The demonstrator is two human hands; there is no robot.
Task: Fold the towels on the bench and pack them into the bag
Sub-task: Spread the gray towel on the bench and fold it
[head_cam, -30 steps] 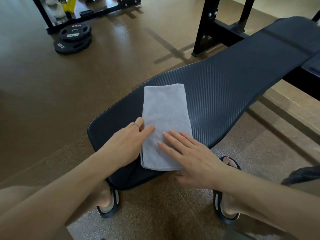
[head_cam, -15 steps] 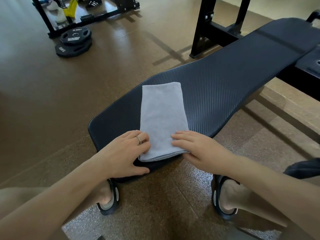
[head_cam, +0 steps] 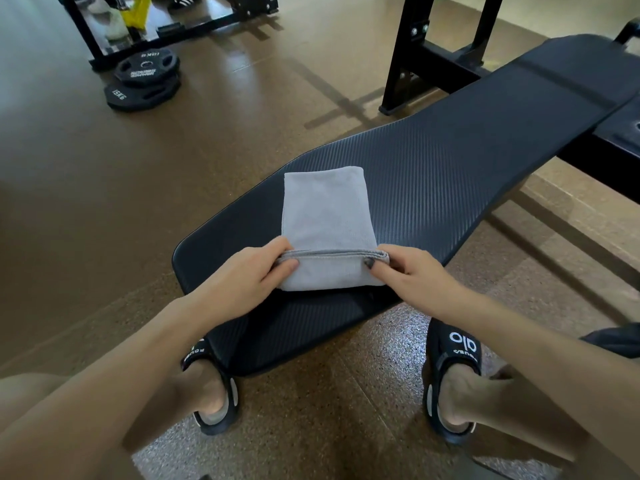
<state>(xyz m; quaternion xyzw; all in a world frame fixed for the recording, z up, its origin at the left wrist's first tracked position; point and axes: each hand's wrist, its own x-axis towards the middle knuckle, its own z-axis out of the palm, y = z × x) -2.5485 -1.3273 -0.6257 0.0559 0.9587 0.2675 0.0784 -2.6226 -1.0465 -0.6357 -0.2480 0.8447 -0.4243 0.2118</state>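
Brown gym floor (head_cam: 86, 202); black padded bench (head_cam: 450, 174); both hands pinching grey towel (head_cam: 325, 209) near edge, lifted

We see an evenly lit indoor scene, fairly bright. The glossy floor (head_cam: 242, 109) carries pale reflections and long soft shadows of the rack legs. The bench pad (head_cam: 450, 174) shows a dull sheen. Straight lines bow toward the frame edges. Focus is sharp at centre, softer in the corners.
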